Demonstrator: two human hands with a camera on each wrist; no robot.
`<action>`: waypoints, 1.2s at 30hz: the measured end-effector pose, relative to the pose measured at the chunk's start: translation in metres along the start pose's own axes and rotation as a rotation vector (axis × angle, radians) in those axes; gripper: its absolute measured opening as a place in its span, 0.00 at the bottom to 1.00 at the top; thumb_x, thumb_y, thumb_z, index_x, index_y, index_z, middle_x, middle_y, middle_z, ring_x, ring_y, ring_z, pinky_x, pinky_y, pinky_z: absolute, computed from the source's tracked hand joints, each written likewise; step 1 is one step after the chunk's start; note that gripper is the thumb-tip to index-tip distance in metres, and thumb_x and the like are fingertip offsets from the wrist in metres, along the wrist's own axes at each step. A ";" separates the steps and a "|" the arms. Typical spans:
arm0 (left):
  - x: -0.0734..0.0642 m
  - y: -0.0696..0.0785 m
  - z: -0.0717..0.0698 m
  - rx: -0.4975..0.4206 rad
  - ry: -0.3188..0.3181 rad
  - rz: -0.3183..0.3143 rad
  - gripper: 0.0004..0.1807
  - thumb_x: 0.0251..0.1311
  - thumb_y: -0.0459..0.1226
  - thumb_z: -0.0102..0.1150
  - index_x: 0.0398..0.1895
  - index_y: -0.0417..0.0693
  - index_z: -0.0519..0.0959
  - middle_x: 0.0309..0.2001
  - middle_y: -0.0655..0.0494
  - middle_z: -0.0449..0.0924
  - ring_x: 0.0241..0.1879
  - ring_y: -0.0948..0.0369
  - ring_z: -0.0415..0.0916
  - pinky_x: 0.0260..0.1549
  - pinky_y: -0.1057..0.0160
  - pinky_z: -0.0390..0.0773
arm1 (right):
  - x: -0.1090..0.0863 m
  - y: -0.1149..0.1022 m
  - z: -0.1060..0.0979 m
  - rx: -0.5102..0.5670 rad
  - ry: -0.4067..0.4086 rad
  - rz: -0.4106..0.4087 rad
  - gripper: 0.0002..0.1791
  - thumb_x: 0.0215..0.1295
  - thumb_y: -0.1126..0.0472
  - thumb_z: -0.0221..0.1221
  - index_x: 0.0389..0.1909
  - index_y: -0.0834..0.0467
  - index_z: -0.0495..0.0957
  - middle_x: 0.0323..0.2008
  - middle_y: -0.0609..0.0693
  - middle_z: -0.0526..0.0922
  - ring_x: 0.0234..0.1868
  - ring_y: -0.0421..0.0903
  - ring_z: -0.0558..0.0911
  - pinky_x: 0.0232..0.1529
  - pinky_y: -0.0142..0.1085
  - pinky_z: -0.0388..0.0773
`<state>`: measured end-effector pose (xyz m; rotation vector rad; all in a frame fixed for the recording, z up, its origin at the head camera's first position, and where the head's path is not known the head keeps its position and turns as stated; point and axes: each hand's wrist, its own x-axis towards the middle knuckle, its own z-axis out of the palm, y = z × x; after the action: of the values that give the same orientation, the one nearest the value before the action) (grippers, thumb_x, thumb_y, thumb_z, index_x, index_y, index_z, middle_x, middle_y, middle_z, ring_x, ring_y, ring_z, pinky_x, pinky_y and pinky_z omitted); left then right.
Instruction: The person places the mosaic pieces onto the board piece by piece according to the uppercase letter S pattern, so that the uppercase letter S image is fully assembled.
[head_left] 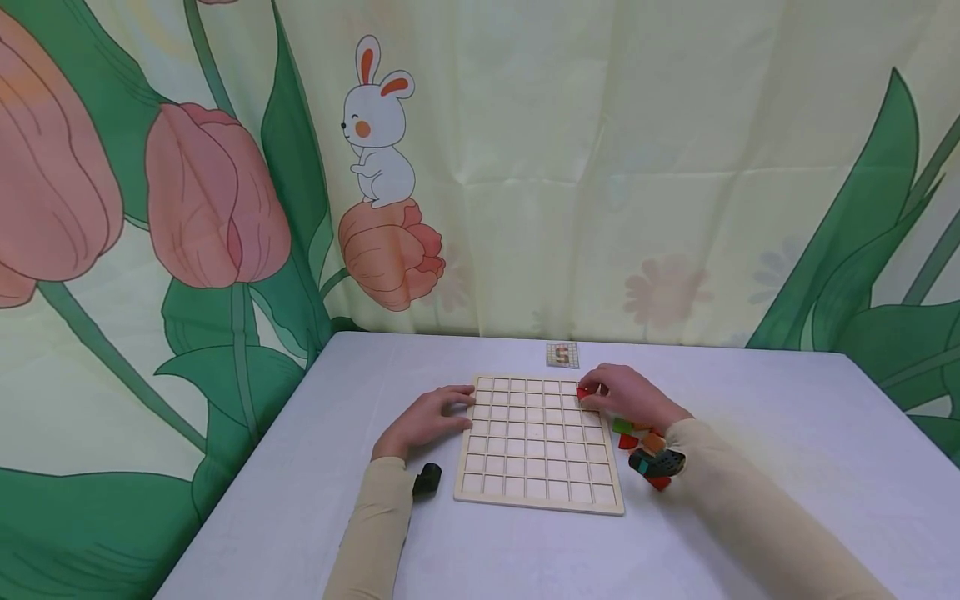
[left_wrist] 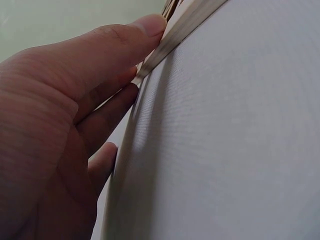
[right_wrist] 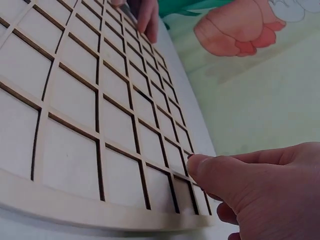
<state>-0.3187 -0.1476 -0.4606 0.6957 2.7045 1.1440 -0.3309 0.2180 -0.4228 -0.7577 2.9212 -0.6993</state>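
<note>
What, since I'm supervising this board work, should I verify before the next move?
1. Grip of right hand on red piece: ok, pinched.
2. Left hand at grid board: ok, touching its left edge.
3. Red piece seated in a cell: cannot tell, partly covered.
4. Picture card pattern readable: cannot tell, too small.
5. Loose pieces fully visible: not ok, wrist camera blocks some.

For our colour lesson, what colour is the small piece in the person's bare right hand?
The small piece is red, clearest in the head view.
</note>
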 end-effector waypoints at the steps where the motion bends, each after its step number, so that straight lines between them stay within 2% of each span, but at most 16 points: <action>1: 0.000 0.000 0.000 0.000 0.000 0.000 0.21 0.60 0.40 0.66 0.57 0.48 0.80 0.67 0.60 0.69 0.70 0.57 0.59 0.68 0.55 0.61 | 0.002 -0.002 0.002 -0.003 -0.002 -0.002 0.14 0.61 0.56 0.68 0.46 0.58 0.83 0.35 0.43 0.80 0.37 0.43 0.76 0.40 0.38 0.77; 12: 0.001 0.000 0.001 -0.004 0.005 -0.007 0.21 0.59 0.41 0.67 0.57 0.49 0.80 0.67 0.61 0.69 0.70 0.58 0.60 0.68 0.54 0.61 | 0.015 -0.022 0.018 -0.032 0.051 -0.076 0.09 0.61 0.59 0.67 0.40 0.57 0.83 0.32 0.43 0.80 0.34 0.41 0.76 0.39 0.38 0.77; 27: 0.004 -0.004 0.001 -0.007 -0.001 -0.006 0.22 0.59 0.42 0.67 0.57 0.49 0.80 0.67 0.61 0.69 0.70 0.58 0.60 0.68 0.54 0.61 | 0.024 -0.032 0.030 -0.009 0.061 -0.052 0.12 0.60 0.59 0.67 0.42 0.61 0.82 0.32 0.46 0.81 0.35 0.43 0.77 0.41 0.40 0.78; 36: 0.005 -0.006 0.001 -0.004 -0.004 -0.003 0.22 0.59 0.43 0.67 0.57 0.49 0.80 0.67 0.62 0.69 0.70 0.58 0.60 0.68 0.54 0.60 | 0.027 -0.033 0.031 0.005 0.041 -0.055 0.07 0.61 0.61 0.66 0.39 0.59 0.84 0.30 0.43 0.82 0.33 0.42 0.77 0.39 0.39 0.77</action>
<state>-0.3247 -0.1487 -0.4652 0.6928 2.6990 1.1457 -0.3345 0.1665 -0.4345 -0.8361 2.9440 -0.7347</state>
